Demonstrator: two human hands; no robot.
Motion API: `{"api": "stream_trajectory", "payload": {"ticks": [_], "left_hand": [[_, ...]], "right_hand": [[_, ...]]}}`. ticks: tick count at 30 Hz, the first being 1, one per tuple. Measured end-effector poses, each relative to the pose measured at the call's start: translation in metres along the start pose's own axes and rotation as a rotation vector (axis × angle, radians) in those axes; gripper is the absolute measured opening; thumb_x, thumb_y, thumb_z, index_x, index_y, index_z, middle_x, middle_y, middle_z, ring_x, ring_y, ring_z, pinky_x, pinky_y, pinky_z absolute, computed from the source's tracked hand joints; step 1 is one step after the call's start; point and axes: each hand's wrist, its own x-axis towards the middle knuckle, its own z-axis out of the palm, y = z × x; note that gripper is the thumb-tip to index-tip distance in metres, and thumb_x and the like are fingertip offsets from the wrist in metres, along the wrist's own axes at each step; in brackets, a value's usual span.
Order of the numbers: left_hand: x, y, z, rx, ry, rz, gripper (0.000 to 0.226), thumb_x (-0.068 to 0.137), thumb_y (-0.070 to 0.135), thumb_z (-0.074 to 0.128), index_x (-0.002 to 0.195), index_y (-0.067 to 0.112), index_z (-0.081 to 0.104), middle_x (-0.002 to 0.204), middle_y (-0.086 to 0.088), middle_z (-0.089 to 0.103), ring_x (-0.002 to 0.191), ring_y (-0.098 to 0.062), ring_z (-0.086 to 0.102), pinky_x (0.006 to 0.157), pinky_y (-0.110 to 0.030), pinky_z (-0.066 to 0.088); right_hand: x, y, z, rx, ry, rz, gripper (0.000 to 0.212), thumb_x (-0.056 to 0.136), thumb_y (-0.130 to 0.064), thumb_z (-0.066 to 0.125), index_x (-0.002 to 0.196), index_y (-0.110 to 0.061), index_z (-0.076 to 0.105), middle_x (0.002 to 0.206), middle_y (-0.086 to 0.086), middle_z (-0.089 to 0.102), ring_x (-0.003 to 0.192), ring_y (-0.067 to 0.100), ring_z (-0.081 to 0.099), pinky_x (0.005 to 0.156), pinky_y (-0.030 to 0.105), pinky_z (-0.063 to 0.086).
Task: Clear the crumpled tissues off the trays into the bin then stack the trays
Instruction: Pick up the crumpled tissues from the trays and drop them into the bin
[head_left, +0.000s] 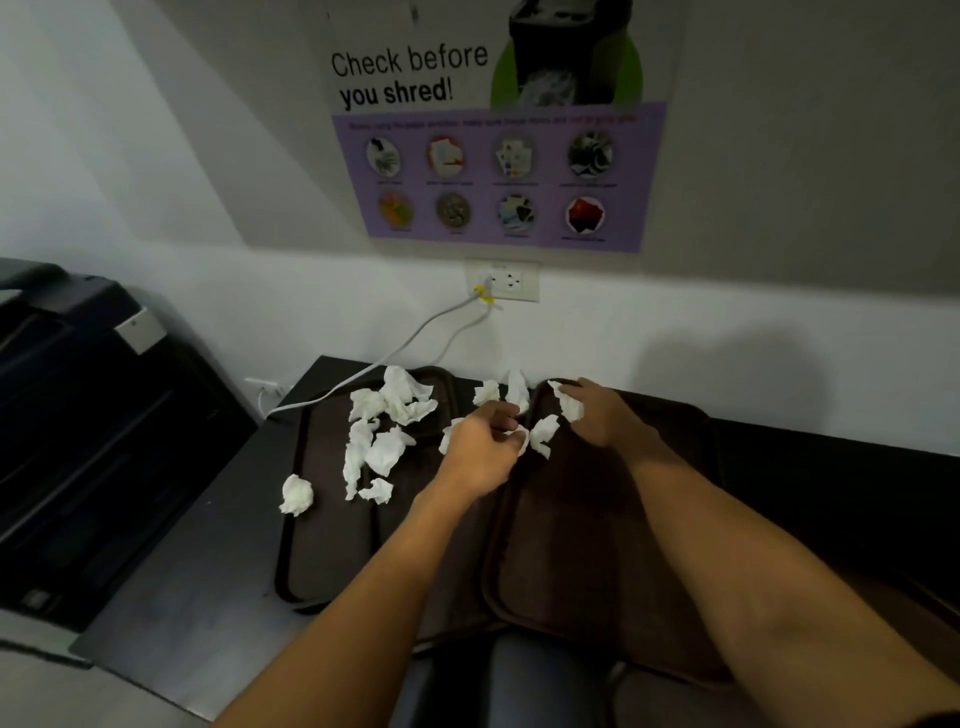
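Two brown trays lie side by side on the dark tabletop at mid-frame. About eleven crumpled tissues show, though the cluster blurs the count. Five or so are heaped on the left tray, with one ball at its left rim and two more at the back between the trays. The right tray holds one loose tissue. The left hand curls round a tissue, and the right hand grips another.

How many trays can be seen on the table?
2. The left tray holds most tissues; the right tray lies beside it. Others may be hidden.
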Motion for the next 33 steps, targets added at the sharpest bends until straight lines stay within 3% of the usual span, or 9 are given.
{"api": "stream_trajectory", "payload": {"ticks": [3, 6, 10, 13, 15, 22, 26, 30, 33], "left_hand": [[0.004, -0.005, 0.002, 0.009, 0.002, 0.009, 0.031, 0.094, 0.015, 0.069, 0.125, 0.015, 0.065, 0.109, -0.003, 0.068, 0.088, -0.007, 0.064, 0.055, -0.003, 0.046], [0.006, -0.007, 0.004, 0.032, 0.001, 0.024, 0.030, 0.094, 0.014, 0.068, 0.124, 0.015, 0.065, 0.109, -0.003, 0.067, 0.091, -0.009, 0.064, 0.055, -0.003, 0.046], [0.016, -0.013, 0.009, 0.109, 0.007, 0.052, 0.030, 0.091, 0.017, 0.069, 0.121, 0.019, 0.066, 0.105, 0.004, 0.068, 0.099, -0.010, 0.065, 0.066, -0.003, 0.047], [0.028, -0.011, 0.017, 0.164, -0.020, 0.062, 0.031, 0.089, 0.016, 0.069, 0.120, 0.022, 0.067, 0.105, 0.006, 0.069, 0.099, -0.011, 0.065, 0.086, -0.022, 0.054], [0.037, -0.008, 0.023, 0.245, -0.079, 0.088, 0.033, 0.089, 0.016, 0.069, 0.121, 0.022, 0.066, 0.109, 0.005, 0.069, 0.102, -0.012, 0.064, 0.094, -0.026, 0.051], [0.072, -0.006, 0.050, 0.707, -0.251, 0.234, 0.054, 0.090, 0.025, 0.070, 0.142, 0.031, 0.056, 0.140, 0.001, 0.061, 0.132, -0.020, 0.053, 0.118, -0.042, 0.031], [0.080, -0.011, 0.059, 0.931, -0.351, 0.278, 0.062, 0.084, 0.022, 0.075, 0.142, 0.032, 0.055, 0.133, 0.001, 0.064, 0.134, -0.021, 0.050, 0.124, -0.048, 0.007], [0.084, -0.021, 0.066, 0.953, -0.336, 0.333, 0.055, 0.080, 0.012, 0.074, 0.132, 0.030, 0.063, 0.126, 0.002, 0.068, 0.124, -0.024, 0.058, 0.117, -0.039, 0.027], [0.086, -0.030, 0.072, 0.932, -0.316, 0.368, 0.041, 0.081, 0.010, 0.071, 0.116, 0.031, 0.070, 0.113, 0.004, 0.071, 0.111, -0.027, 0.062, 0.101, -0.036, 0.043]], "right_hand": [[-0.004, 0.002, 0.005, -0.021, -0.040, -0.065, 0.057, 0.086, -0.010, 0.071, 0.142, -0.014, 0.061, 0.147, 0.016, 0.056, 0.137, 0.034, 0.052, 0.116, 0.042, 0.039], [-0.015, 0.001, 0.009, 0.049, 0.034, -0.072, 0.039, 0.085, -0.002, 0.072, 0.123, -0.012, 0.073, 0.122, 0.019, 0.071, 0.112, 0.035, 0.068, 0.101, 0.042, 0.052], [-0.046, -0.005, 0.006, 0.173, 0.196, -0.085, 0.022, 0.086, 0.002, 0.068, 0.100, -0.010, 0.079, 0.098, 0.010, 0.077, 0.084, 0.015, 0.069, 0.081, 0.031, 0.056], [-0.070, -0.009, 0.000, 0.246, 0.292, -0.084, 0.018, 0.086, -0.001, 0.069, 0.094, -0.013, 0.080, 0.091, -0.002, 0.077, 0.083, 0.010, 0.069, 0.075, 0.015, 0.050], [-0.084, -0.010, -0.005, 0.304, 0.308, 0.002, 0.018, 0.088, -0.006, 0.070, 0.098, -0.017, 0.080, 0.090, -0.009, 0.073, 0.082, 0.002, 0.065, 0.074, 0.002, 0.042], [-0.122, -0.003, -0.019, 0.446, 0.369, 0.160, 0.017, 0.086, -0.014, 0.075, 0.098, -0.027, 0.077, 0.087, -0.025, 0.067, 0.078, -0.017, 0.060, 0.071, -0.001, 0.041], [-0.133, 0.001, -0.022, 0.488, 0.383, 0.164, 0.015, 0.086, -0.014, 0.074, 0.095, -0.026, 0.078, 0.089, -0.024, 0.069, 0.085, -0.017, 0.061, 0.072, 0.001, 0.042], [-0.139, 0.002, -0.018, 0.511, 0.372, 0.170, 0.016, 0.086, -0.015, 0.075, 0.096, -0.027, 0.078, 0.091, -0.022, 0.071, 0.085, -0.019, 0.060, 0.072, 0.000, 0.041], [-0.141, 0.004, -0.014, 0.509, 0.375, 0.193, 0.017, 0.086, -0.016, 0.076, 0.097, -0.028, 0.079, 0.094, -0.020, 0.072, 0.086, -0.017, 0.061, 0.073, 0.000, 0.042]]}}
